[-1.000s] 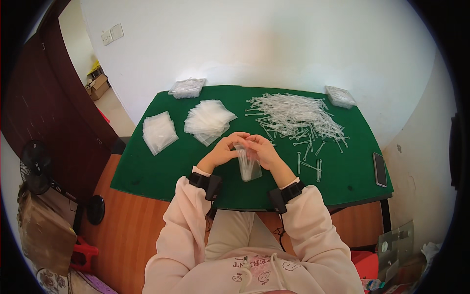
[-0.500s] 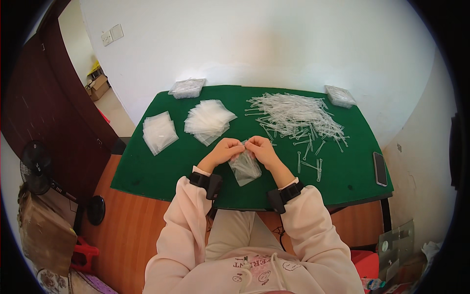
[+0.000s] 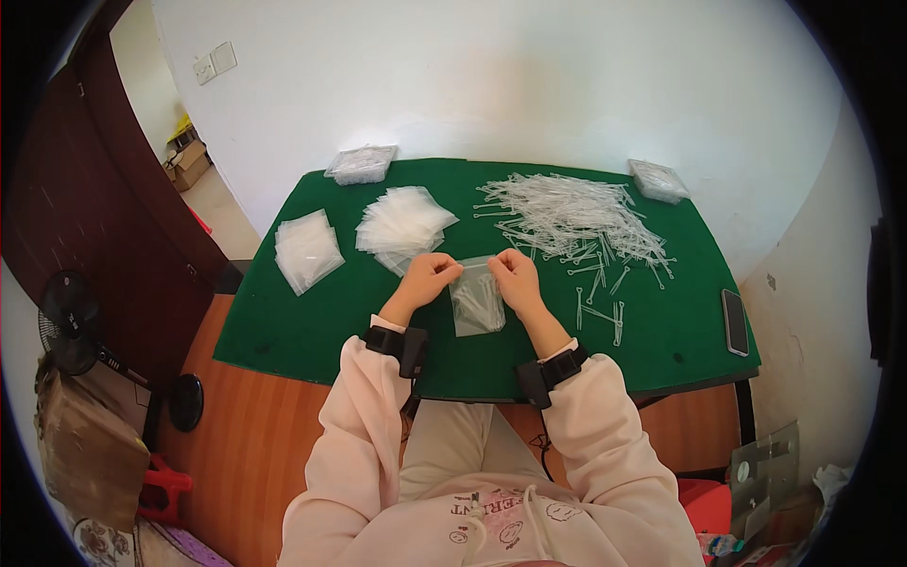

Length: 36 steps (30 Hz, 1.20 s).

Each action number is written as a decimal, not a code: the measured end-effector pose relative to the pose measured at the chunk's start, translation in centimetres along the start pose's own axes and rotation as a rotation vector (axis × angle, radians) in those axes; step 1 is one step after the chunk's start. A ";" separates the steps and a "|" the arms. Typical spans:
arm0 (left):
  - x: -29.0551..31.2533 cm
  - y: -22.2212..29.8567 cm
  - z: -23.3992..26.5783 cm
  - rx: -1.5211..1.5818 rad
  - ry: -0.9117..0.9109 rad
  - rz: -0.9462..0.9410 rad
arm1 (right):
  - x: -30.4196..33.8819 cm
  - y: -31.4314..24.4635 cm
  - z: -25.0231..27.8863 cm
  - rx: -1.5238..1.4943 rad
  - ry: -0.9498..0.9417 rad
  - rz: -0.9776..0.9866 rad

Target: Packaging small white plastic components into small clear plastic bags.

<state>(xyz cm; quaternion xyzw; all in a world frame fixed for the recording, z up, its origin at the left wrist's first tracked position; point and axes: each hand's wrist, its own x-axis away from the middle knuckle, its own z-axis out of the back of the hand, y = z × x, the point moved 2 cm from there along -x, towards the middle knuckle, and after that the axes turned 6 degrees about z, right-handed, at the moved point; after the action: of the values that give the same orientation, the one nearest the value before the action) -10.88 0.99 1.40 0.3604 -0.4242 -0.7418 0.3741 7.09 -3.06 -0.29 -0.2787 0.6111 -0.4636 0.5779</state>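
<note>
A small clear zip bag (image 3: 478, 307) hangs between my hands over the near middle of the table, with several clear loop-ended plastic sticks inside it. My left hand (image 3: 428, 281) pinches the bag's top left corner. The top right corner is between the fingers of my right hand (image 3: 517, 282). Beyond my left hand lies a fanned stack of empty-looking clear bags (image 3: 404, 220), partly behind that hand. A second, smaller stack of bags (image 3: 308, 250) is farther left. To the right spreads a big heap of loose clear sticks (image 3: 572, 215).
Filled clear packs stand at the back left (image 3: 362, 163) and back right (image 3: 658, 180) corners of the green table (image 3: 283, 331). A few single sticks (image 3: 602, 314) lie before the heap. A phone (image 3: 734, 322) rests by the right edge. A fan (image 3: 71, 321) stands at the left.
My hands have moved apart, from close together to the bag's two top corners. The bag is now spread flatter and straighter, showing the sticks inside.
</note>
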 end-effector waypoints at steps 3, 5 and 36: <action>0.1 -0.1 0.2 -0.061 0.044 -0.018 | -0.1 -0.9 0.2 0.146 -0.003 0.024; 0.4 -0.1 0.2 -0.141 0.056 -0.019 | 0.0 -2.1 0.2 0.287 0.030 0.217; 0.9 1.8 -1.7 -0.427 0.062 -0.400 | 0.8 -2.1 -0.4 0.456 -0.303 0.342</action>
<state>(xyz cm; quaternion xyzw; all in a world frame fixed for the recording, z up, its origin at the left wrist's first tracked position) -9.40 -1.00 2.15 0.3725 -0.1675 -0.8619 0.3007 6.13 -4.48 1.16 -0.1013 0.4365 -0.4378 0.7795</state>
